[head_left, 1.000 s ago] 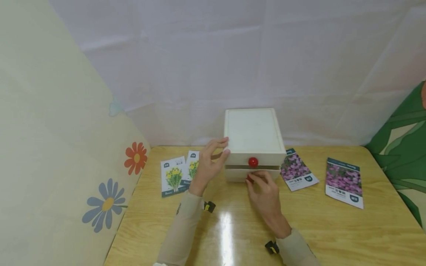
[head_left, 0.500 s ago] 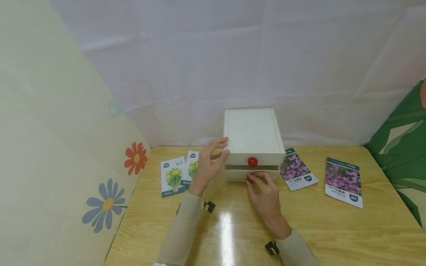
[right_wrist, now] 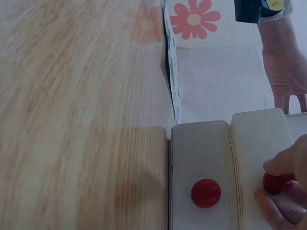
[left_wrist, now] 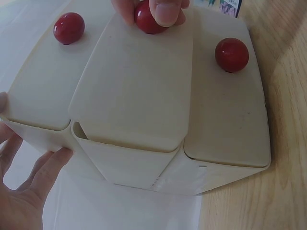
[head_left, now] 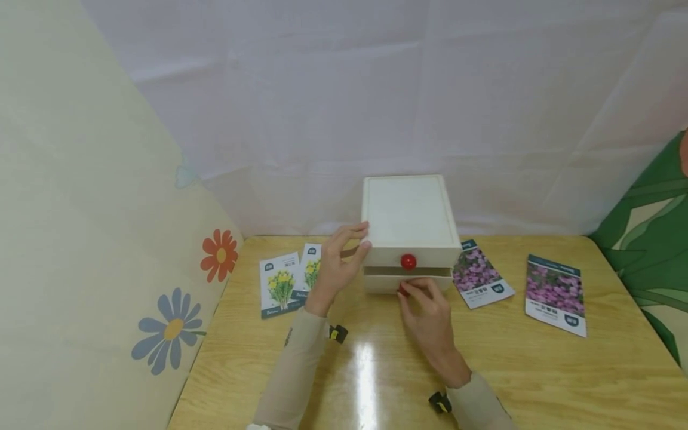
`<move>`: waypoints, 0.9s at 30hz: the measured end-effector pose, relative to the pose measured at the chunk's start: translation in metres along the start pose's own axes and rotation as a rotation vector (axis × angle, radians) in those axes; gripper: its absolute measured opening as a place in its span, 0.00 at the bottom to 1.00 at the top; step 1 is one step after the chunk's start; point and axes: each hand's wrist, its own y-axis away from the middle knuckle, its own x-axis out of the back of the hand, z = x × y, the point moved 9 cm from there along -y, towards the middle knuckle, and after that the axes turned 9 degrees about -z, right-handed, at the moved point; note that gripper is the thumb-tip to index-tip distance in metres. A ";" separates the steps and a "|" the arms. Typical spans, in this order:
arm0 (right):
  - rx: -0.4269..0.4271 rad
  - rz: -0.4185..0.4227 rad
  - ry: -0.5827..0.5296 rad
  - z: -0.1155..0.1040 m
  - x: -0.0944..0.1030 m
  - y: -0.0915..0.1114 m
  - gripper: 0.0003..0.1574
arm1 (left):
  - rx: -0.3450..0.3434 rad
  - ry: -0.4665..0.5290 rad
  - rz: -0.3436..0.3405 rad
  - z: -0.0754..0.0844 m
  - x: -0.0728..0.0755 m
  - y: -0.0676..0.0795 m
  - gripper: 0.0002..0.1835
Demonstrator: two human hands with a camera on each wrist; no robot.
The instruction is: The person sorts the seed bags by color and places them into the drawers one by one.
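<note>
A small white drawer box point(head_left: 408, 209) with three drawers stands at the table's far side. Red knobs front the top drawer point(left_wrist: 68, 28) and the bottom drawer point(left_wrist: 231, 55). The middle drawer point(left_wrist: 139, 81) juts out, with a dark gap above its front in the head view. My right hand point(head_left: 430, 316) pinches the middle drawer's red knob point(right_wrist: 277, 183) between thumb and fingers, which partly cover it. My left hand point(head_left: 338, 263) rests its fingertips against the box's left side near the top front corner, fingers mostly extended, as the left wrist view shows.
Two seed packets with yellow flowers point(head_left: 281, 286) overlap left of the box. To its right lie two packets with purple flowers, one close by point(head_left: 478, 272) and one farther out point(head_left: 556, 292). A white cloth point(head_left: 322, 119) hangs behind the wooden table point(head_left: 510, 370).
</note>
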 end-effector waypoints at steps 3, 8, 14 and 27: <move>0.000 0.000 -0.004 -0.001 0.000 0.000 0.19 | -0.001 0.005 0.002 0.000 0.000 0.000 0.12; 0.013 0.013 -0.013 -0.002 0.001 0.000 0.20 | -0.012 0.004 0.005 0.000 0.001 0.000 0.12; 0.000 0.005 -0.029 -0.001 0.001 0.001 0.19 | -0.017 -0.001 0.002 -0.001 0.000 0.000 0.12; -0.009 0.000 -0.015 -0.002 0.002 0.003 0.18 | -0.004 0.001 0.000 -0.005 0.000 0.001 0.12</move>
